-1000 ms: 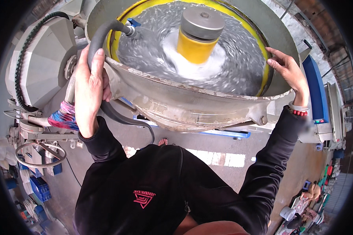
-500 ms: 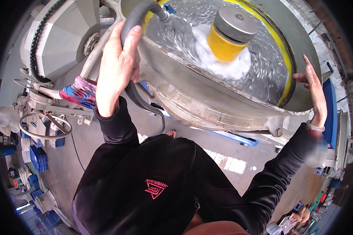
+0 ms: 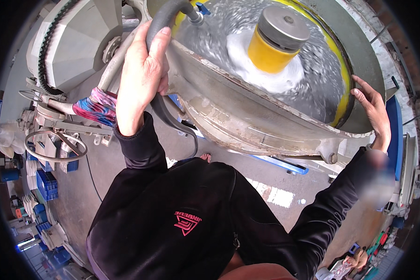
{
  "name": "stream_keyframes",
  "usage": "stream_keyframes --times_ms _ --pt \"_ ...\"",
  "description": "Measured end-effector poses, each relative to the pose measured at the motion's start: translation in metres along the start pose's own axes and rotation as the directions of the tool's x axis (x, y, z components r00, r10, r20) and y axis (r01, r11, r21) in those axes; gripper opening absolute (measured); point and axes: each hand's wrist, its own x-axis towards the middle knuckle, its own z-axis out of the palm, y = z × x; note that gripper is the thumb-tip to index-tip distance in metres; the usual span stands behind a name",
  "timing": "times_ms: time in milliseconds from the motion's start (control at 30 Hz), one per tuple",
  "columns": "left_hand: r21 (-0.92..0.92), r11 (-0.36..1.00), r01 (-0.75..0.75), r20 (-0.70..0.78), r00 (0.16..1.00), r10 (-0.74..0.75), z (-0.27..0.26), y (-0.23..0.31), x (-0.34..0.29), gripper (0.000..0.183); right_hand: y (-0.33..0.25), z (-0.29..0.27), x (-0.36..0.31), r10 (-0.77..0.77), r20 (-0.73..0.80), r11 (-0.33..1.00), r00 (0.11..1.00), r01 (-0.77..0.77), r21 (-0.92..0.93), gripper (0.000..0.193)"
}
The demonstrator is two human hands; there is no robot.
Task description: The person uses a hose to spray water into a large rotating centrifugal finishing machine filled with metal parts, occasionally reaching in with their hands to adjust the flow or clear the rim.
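Note:
My left hand (image 3: 141,74) is wrapped round a thick dark grey hose (image 3: 159,22). The hose bends over the near left rim of a round machine tub (image 3: 256,109), and its metal end with a blue valve lever (image 3: 202,8) points inside. Within the tub, many small silvery pieces (image 3: 318,70) whirl in blurred motion around a yellow centre column (image 3: 269,51) with a metal cap (image 3: 284,27). White foam (image 3: 247,70) surrounds the column's foot. At the right side my right hand (image 3: 374,106) has its fingers stretched out, fingertips at the yellow inner lining (image 3: 344,88).
A grey faceted barrel (image 3: 81,44) with a toothed belt stands at the left, above a handwheel (image 3: 56,147). A tie-dyed cloth (image 3: 95,108) wraps a pipe beside my left wrist. Blue crates (image 3: 46,184) line the left, and tools (image 3: 382,240) lie at lower right.
My right hand has lowered from a raised, spread pose to the lining's edge. The spray seen earlier at the hose end no longer shows clearly. My left hand keeps its hold.

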Motion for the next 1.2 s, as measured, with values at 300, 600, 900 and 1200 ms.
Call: stream_keyframes --times_ms 300,600,900,1200 --pt "-0.021 0.999 0.032 -0.018 0.999 -0.032 0.002 0.003 -0.002 0.043 -0.002 0.0 0.0 -0.001 -0.018 0.998 1.0 0.0 -0.058 0.047" --pt "-0.1 0.994 0.051 0.069 0.997 -0.045 -0.005 -0.002 0.002 0.047 -0.009 -0.001 -0.003 0.056 -0.002 0.995 0.998 -0.056 -0.082 0.049" --pt "-0.515 0.855 0.061 0.181 0.983 0.038 0.001 -0.013 0.004 0.056 -0.07 -0.028 0.055 -0.192 0.111 0.863 0.975 0.221 -0.454 0.059" --pt "-0.74 0.664 0.108 0.413 0.852 0.322 -0.053 -0.018 0.003 0.052 -0.168 0.073 0.188 -0.524 0.357 0.638 0.773 0.634 -0.437 0.064"
